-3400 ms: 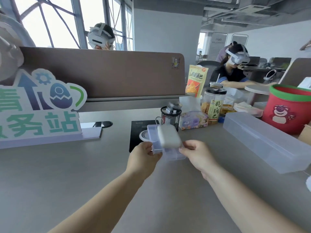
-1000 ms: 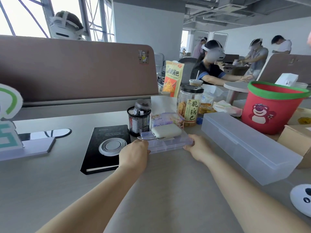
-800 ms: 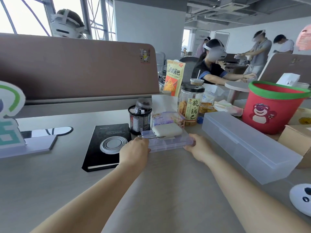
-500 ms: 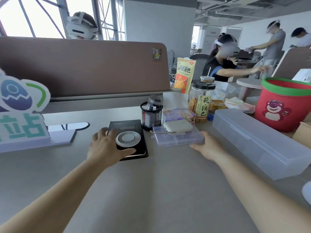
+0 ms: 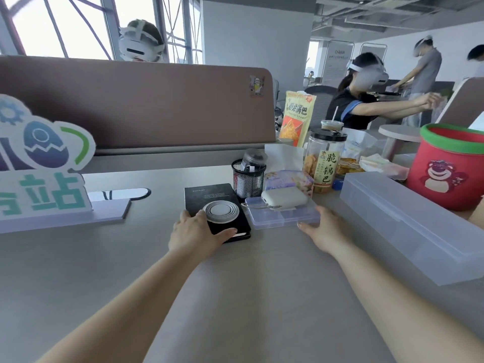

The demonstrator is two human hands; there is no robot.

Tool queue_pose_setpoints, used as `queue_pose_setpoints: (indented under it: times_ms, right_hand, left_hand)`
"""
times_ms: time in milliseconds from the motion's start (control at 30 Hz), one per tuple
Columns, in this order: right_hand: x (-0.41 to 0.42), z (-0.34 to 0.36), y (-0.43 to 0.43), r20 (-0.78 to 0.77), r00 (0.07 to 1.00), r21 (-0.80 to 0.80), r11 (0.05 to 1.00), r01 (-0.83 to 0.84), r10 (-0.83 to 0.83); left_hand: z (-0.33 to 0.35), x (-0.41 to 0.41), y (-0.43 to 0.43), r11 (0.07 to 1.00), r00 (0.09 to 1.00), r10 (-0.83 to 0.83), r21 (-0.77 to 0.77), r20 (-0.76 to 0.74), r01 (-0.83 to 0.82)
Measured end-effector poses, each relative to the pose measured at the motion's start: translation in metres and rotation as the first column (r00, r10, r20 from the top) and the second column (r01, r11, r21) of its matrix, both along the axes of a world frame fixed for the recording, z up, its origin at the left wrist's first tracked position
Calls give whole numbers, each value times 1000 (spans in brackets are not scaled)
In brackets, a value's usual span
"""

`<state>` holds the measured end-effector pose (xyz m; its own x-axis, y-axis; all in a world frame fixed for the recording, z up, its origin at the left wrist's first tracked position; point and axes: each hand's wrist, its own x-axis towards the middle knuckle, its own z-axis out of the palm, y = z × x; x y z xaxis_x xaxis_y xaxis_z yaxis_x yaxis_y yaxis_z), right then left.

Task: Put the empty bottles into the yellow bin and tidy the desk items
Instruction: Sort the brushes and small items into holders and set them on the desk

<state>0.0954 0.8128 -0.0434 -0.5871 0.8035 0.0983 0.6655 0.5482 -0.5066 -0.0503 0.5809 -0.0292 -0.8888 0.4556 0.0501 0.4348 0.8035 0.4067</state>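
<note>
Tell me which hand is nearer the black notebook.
Left. The left hand rests on the near corner of the black notebook, beside the round grey disc. The right hand is off to the right, touching the small clear box.

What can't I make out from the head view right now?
Head view only.
Red bucket: inside hidden by its rim, right side cut by the frame edge.
Pen cup: lower contents masked by its mesh wall.
Right hand: gripping or just touching the clear box, unclear from this angle.
</note>
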Motion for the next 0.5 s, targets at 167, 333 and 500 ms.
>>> queue_pose_setpoints:
  times_ms: [167, 333, 500]
  right_hand:
    - [4, 6, -10, 19, 1000, 1, 1000, 17, -17]
    - [-9, 37, -67, -153, 982, 165, 982, -88, 114]
    - [-50, 61, -188, -170, 915, 134, 928, -347, 367]
  left_hand:
    - [6, 1, -23, 999, 999, -39, 21, 14, 39]
    - [30, -4, -84, 980, 994, -66, 183, -86, 81]
    - [55, -2, -207, 979, 972, 39, 202, -231, 8]
